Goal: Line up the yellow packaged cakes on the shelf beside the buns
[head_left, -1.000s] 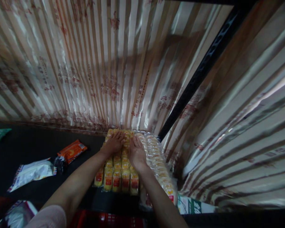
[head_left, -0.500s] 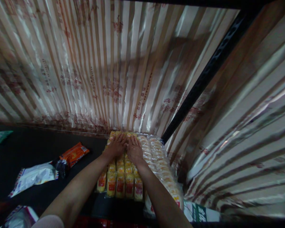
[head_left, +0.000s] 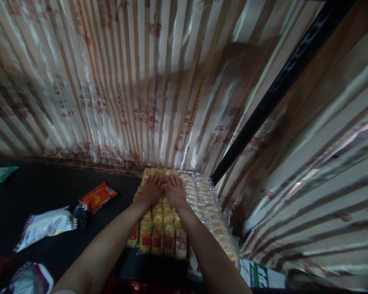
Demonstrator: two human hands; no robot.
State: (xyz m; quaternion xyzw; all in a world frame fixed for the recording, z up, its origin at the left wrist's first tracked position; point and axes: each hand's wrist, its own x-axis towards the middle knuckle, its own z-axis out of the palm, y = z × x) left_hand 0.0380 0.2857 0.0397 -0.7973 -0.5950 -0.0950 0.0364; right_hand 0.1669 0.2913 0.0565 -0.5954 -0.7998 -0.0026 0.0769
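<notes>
My left hand and my right hand lie side by side, palms down and fingers stretched flat, on the far end of a yellow-and-red multipack of small snack packets. The pack lies on a dark shelf against the striped lining at the back. Right beside it sits a second clear-wrapped pack of pale snacks, touching the first one's right edge.
A loose orange packet, a white bag and a green packet lie on the shelf to the left. A black shelf post rises at the right. A green-and-white carton is below the packs.
My hands have drawn together and slid a little toward the back of the yellow pack. The view has shifted slightly right.
</notes>
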